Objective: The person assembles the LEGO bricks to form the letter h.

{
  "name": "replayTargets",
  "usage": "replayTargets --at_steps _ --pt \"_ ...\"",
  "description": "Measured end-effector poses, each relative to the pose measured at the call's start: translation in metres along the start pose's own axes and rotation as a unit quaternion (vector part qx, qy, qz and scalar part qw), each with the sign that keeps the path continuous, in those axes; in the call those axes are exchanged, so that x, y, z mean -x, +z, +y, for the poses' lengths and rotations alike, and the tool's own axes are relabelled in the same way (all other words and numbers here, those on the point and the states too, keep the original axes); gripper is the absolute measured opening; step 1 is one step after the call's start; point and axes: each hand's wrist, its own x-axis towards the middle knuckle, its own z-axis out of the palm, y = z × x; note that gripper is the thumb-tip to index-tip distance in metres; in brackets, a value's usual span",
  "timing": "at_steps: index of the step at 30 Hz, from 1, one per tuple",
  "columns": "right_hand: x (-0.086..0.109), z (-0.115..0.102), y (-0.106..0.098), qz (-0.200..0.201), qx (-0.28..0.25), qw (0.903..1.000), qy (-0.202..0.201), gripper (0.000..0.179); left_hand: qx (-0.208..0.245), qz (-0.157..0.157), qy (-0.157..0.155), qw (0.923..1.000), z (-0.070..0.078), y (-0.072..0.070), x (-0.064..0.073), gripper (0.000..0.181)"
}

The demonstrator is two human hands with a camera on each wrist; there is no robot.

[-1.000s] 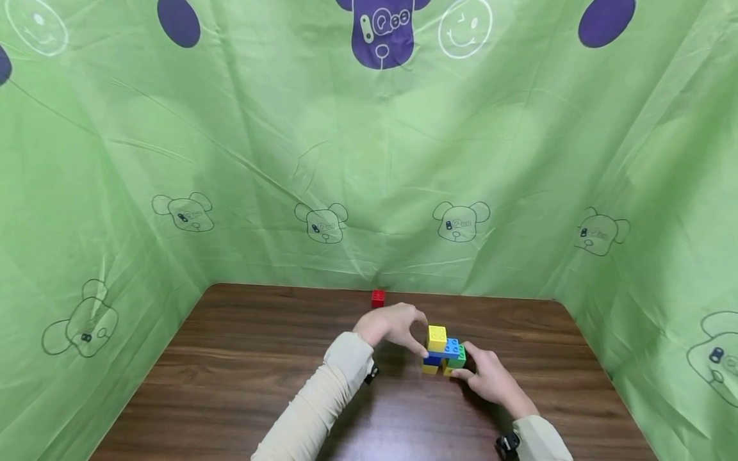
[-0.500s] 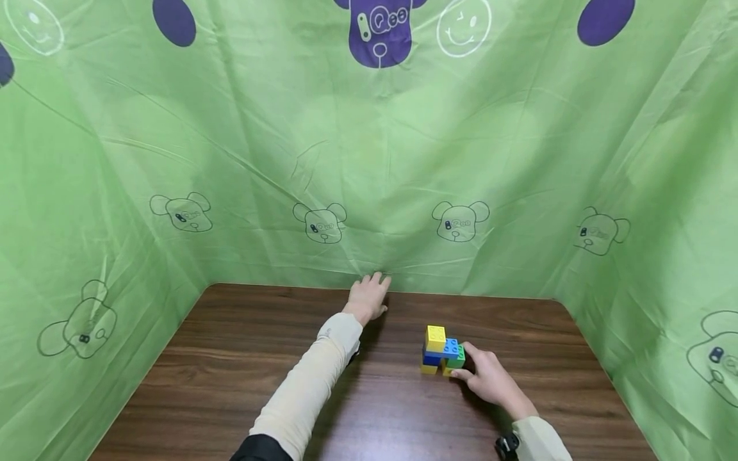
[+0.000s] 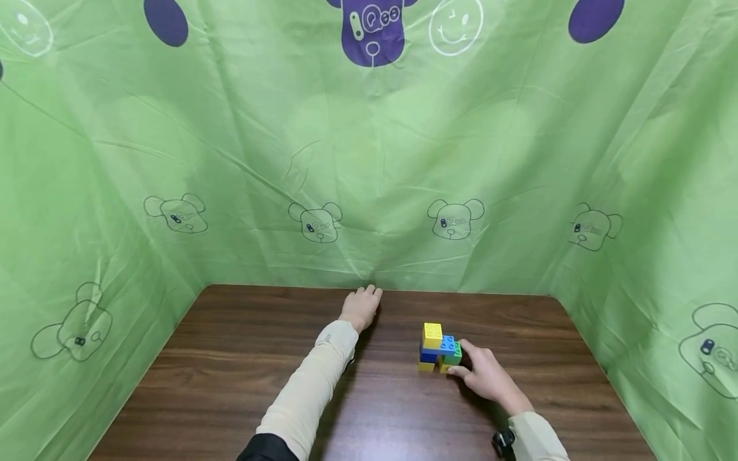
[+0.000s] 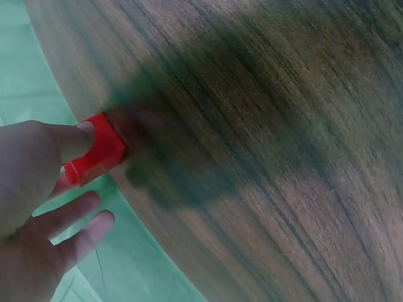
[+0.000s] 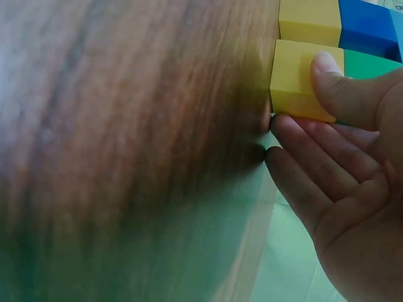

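Note:
At the table's far edge, my left hand (image 3: pixel 361 306) pinches a red toy building brick (image 4: pixel 104 150) between thumb and forefinger, the other fingers spread. The hand hides that brick in the head view. Right of it stands a small brick structure: a yellow brick (image 3: pixel 432 335) on top, a blue brick (image 3: pixel 448 346) bridging below it, and dark blue and green bricks (image 3: pixel 454 356) over two yellow ones at the bottom. My right hand (image 3: pixel 490 378) holds the structure's right side. Its thumb presses the lower yellow brick (image 5: pixel 296 72), with fingers on the opposite side.
The dark wooden table (image 3: pixel 230 358) is enclosed at the back and sides by a green printed cloth (image 3: pixel 380 160). This cloth meets the far table edge, right by my left hand.
My left hand has gone from beside the brick structure to the far edge and taken hold of the red brick, pulling back slightly since. The right hand keeps its grip on the structure.

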Motion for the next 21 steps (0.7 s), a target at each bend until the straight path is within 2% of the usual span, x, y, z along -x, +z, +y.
replayTargets --at_steps 3,7,15,21 --pt "0.000 0.000 0.000 0.002 0.002 0.9999 0.011 0.028 0.006 0.002 0.002 1.0000 0.000 -0.003 0.001 0.043" --pt "0.000 -0.001 0.001 -0.002 0.003 0.9998 0.019 0.027 0.018 -0.014 -0.004 0.9997 0.000 -0.004 0.003 0.043" --pt "0.000 -0.001 0.001 -0.001 0.010 0.9998 0.015 0.028 0.034 -0.019 0.004 0.9992 -0.004 -0.002 0.005 0.042" --pt "0.000 -0.002 0.004 0.005 0.006 0.9997 0.022 0.029 0.077 -0.017 0.011 0.9968 -0.005 -0.013 0.007 0.028"
